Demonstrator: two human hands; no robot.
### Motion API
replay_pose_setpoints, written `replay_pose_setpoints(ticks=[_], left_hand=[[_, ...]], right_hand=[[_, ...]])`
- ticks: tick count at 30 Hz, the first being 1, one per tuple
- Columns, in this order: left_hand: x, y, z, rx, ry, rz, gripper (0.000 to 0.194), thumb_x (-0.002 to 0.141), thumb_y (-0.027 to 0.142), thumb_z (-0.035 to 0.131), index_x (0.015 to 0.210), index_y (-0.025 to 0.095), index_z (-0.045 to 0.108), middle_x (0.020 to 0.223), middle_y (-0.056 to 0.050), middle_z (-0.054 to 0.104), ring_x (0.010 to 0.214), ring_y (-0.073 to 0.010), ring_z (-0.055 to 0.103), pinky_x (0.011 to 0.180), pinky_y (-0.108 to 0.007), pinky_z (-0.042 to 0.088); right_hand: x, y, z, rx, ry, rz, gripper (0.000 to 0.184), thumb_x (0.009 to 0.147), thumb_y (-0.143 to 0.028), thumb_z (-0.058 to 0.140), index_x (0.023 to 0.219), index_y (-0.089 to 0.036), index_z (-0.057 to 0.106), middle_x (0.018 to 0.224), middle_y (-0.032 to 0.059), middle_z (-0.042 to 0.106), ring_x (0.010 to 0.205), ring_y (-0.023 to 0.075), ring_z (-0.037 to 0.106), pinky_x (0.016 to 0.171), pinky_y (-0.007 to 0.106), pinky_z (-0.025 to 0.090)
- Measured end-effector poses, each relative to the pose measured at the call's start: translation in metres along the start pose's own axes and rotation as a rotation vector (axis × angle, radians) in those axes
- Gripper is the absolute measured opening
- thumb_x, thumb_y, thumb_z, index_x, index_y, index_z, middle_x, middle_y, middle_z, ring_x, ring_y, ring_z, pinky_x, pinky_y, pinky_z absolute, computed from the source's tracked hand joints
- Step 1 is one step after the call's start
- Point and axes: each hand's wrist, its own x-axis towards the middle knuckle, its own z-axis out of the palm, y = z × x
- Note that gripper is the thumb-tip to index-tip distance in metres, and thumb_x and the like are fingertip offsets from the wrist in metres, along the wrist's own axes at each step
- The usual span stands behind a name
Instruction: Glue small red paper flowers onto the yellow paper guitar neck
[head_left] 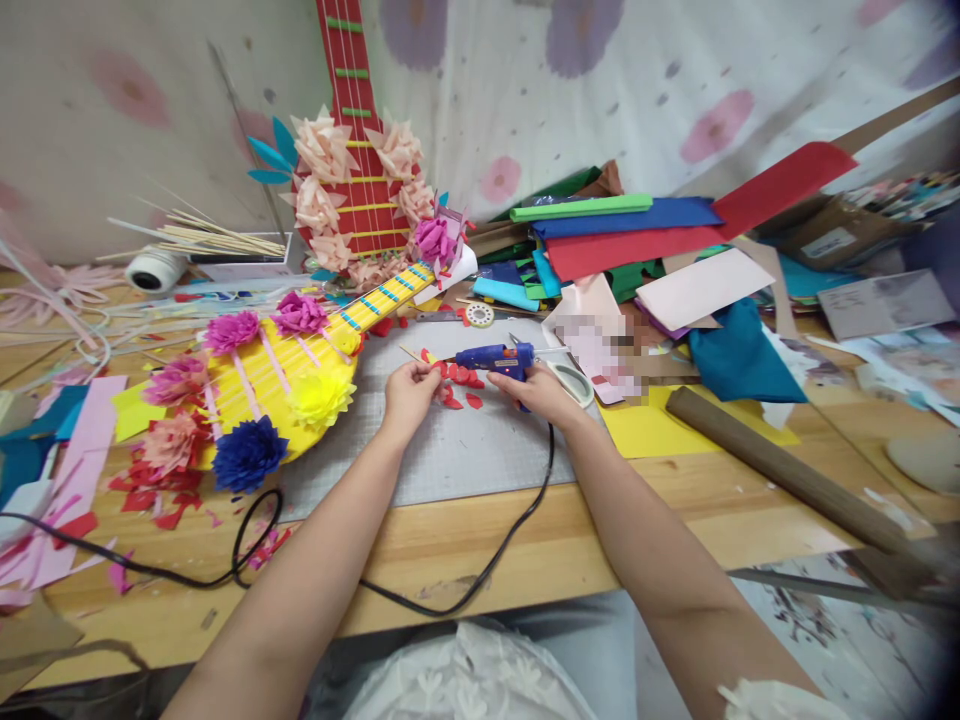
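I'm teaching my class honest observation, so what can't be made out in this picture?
All head view:
- Left hand: its own fingers hide exactly what they pinch.
- Blue glue gun: handle mostly covered by right hand.
- Red neck: top cut off by upper edge.
- Black cord: partly hidden by left forearm.
- Card at far right: writing too small, blurred.

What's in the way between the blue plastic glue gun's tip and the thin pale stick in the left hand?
Nothing that I can see. The right hand points the glue gun at the left hand, which pinches the stick. Small red paper pieces show just below the tip, not across the gap.
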Motion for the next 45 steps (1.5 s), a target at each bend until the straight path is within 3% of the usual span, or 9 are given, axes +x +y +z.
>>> replay_pose_setpoints(ticks=[8, 13, 21, 25, 27, 31, 37, 41, 45], left_hand=[[-0.002, -0.008, 0.0, -0.002, -0.037, 0.093, 0.028, 0.059, 0.035, 0.072, 0.067, 0.016, 0.053, 0.047, 0.004, 0.057, 0.041, -0.0108, 0.057, 0.042, -0.02, 0.045], [-0.009, 0.002, 0.003, -0.035, -0.022, 0.071, 0.028, 0.058, 0.036, 0.072, 0.067, 0.016, 0.054, 0.05, 0.003, 0.058, 0.043, -0.0119, 0.058, 0.043, -0.023, 0.047], [-0.03, 0.068, -0.01, -0.091, -0.026, 0.117, 0.024, 0.06, 0.031, 0.071, 0.072, 0.015, 0.058, 0.061, 0.001, 0.062, 0.05, -0.0097, 0.059, 0.047, -0.021, 0.049], [-0.032, 0.099, -0.026, -0.146, -0.016, 0.054, 0.016, 0.064, 0.024, 0.067, 0.073, 0.015, 0.058, 0.064, 0.0, 0.063, 0.051, -0.0094, 0.059, 0.047, -0.02, 0.049], [-0.03, 0.109, -0.035, -0.157, -0.011, -0.002, 0.012, 0.067, 0.021, 0.065, 0.074, 0.014, 0.058, 0.068, -0.002, 0.065, 0.054, -0.0091, 0.061, 0.048, -0.019, 0.049], [-0.023, 0.124, -0.056, -0.122, -0.006, -0.011, 0.008, 0.07, 0.017, 0.061, 0.075, 0.014, 0.057, 0.073, -0.004, 0.066, 0.061, -0.0097, 0.063, 0.052, -0.017, 0.05], [-0.02, 0.132, -0.08, 0.029, 0.003, -0.011, 0.012, 0.066, 0.02, 0.062, 0.071, 0.015, 0.052, 0.076, -0.004, 0.065, 0.067, -0.0149, 0.065, 0.05, -0.021, 0.049], [-0.021, 0.123, -0.089, 0.206, 0.097, 0.089, 0.016, 0.061, 0.024, 0.066, 0.07, 0.016, 0.056, 0.066, 0.001, 0.057, 0.056, -0.0098, 0.055, 0.043, -0.018, 0.037], [-0.02, 0.118, -0.095, 0.295, 0.153, 0.157, 0.017, 0.058, 0.028, 0.068, 0.065, 0.015, 0.059, 0.06, 0.003, 0.054, 0.052, -0.0071, 0.044, 0.045, -0.019, 0.03]], right_hand=[[0.003, 0.007, 0.006, 0.149, 0.053, 0.06, 0.041, 0.067, -0.06, 0.062, 0.07, -0.02, 0.057, 0.052, -0.0017, 0.053, 0.044, 0.0108, 0.045, 0.045, 0.026, 0.038], [0.014, 0.011, 0.013, 0.037, 0.249, 0.104, 0.049, 0.067, -0.066, 0.056, 0.076, -0.018, 0.063, 0.053, 0.0004, 0.055, 0.05, 0.0148, 0.052, 0.05, 0.028, 0.042], [0.026, 0.009, 0.023, -0.373, 0.385, -0.004, 0.048, 0.073, -0.058, 0.054, 0.094, -0.015, 0.063, 0.09, 0.0117, 0.065, 0.084, 0.0247, 0.06, 0.072, 0.035, 0.045], [0.016, 0.005, 0.01, -0.49, 0.383, -0.182, 0.047, 0.069, -0.055, 0.061, 0.095, -0.016, 0.059, 0.097, 0.012, 0.061, 0.09, 0.0241, 0.057, 0.075, 0.034, 0.043], [0.004, -0.004, -0.001, -0.583, 0.415, -0.16, 0.044, 0.066, -0.056, 0.063, 0.084, -0.016, 0.058, 0.092, 0.0117, 0.061, 0.087, 0.0239, 0.056, 0.071, 0.032, 0.041], [-0.022, -0.036, -0.01, -0.621, 0.1, -0.073, 0.036, 0.07, -0.054, 0.06, 0.065, -0.02, 0.049, 0.067, 0.0009, 0.058, 0.062, 0.0152, 0.052, 0.056, 0.026, 0.032], [-0.014, -0.079, 0.052, -0.125, -0.115, -0.254, 0.019, 0.073, -0.036, 0.061, 0.073, -0.019, 0.052, 0.069, -0.0015, 0.058, 0.063, 0.01, 0.05, 0.057, 0.023, 0.036], [0.007, -0.101, 0.107, 0.454, -0.227, -0.033, 0.013, 0.074, -0.029, 0.059, 0.077, -0.019, 0.053, 0.072, -0.0022, 0.059, 0.057, 0.0072, 0.049, 0.051, 0.02, 0.038], [0.016, -0.12, 0.14, 0.858, -0.224, 0.155, 0.013, 0.073, -0.025, 0.062, 0.082, -0.019, 0.054, 0.08, -0.0017, 0.062, 0.057, 0.0054, 0.052, 0.051, 0.018, 0.04]])
